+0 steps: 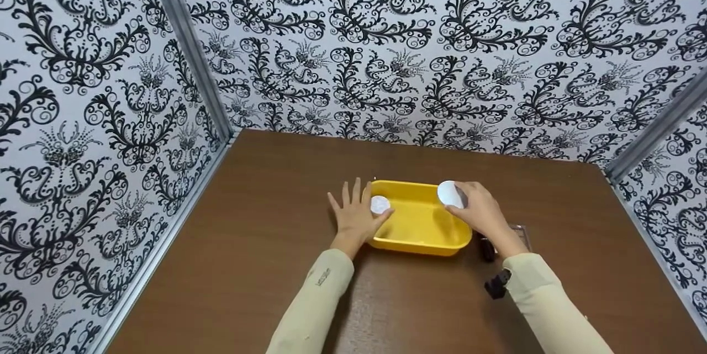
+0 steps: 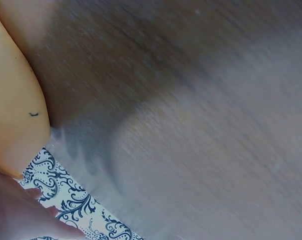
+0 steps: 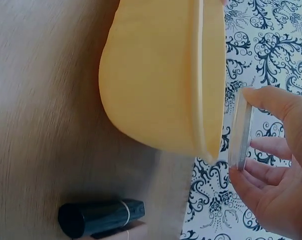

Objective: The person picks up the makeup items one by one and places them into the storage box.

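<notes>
A yellow plastic tub [image 1: 425, 246] sits on the brown table. My left hand [image 1: 355, 218] is at its left end, fingers spread and straight, the thumb reaching over the rim. Beside that thumb, inside the tub, shows a white round disc [image 1: 379, 205]; whether the hand touches it I cannot tell. Above the tub's right end my right hand [image 1: 479, 207] pinches a flat round case [image 1: 450, 194] by its edge, white-faced in the head view. From the right wrist, the case [image 3: 240, 131] appears edge-on, clear on one side and grey on the other, between thumb and fingers.
To the right of the tub, partly under my right forearm, lie a dark glossy tube [image 1: 487, 249] and a clear flat box [image 1: 521, 235]. A pinkish tube [image 3: 128, 232] lies against the dark one. Patterned wall panels [image 1: 386, 56] enclose the table's back and sides.
</notes>
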Available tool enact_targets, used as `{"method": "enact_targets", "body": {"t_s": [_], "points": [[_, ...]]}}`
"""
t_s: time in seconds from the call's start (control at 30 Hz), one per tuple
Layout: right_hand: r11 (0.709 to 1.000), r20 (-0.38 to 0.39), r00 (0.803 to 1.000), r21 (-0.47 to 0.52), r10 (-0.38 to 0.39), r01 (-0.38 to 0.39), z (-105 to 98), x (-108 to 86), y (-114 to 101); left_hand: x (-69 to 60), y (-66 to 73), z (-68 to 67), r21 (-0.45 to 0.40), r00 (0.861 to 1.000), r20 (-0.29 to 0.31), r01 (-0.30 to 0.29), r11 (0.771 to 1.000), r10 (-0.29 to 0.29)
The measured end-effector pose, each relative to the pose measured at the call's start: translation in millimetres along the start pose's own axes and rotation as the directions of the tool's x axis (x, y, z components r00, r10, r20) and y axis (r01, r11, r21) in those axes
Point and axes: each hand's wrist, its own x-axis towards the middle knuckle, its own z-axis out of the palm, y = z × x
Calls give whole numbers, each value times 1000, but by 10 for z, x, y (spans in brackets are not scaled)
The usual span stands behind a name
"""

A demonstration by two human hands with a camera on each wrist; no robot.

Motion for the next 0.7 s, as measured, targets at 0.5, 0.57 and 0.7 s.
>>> {"method": "enact_targets", "body": {"t_s": [0.5, 0.57, 0.7], "points": [[1000, 21, 1000, 16, -20, 20, 142, 41, -157, -5, 2, -3, -3, 1000, 6, 5, 1000, -5], [1000, 26, 999, 19, -23, 22, 156, 41, -176, -4, 2, -1, -7, 1000, 5, 7, 1000, -7], [999, 40, 999, 28, -18, 17, 183, 47, -210, 11, 6, 8, 7, 1000, 7, 13, 1000, -13]]}}
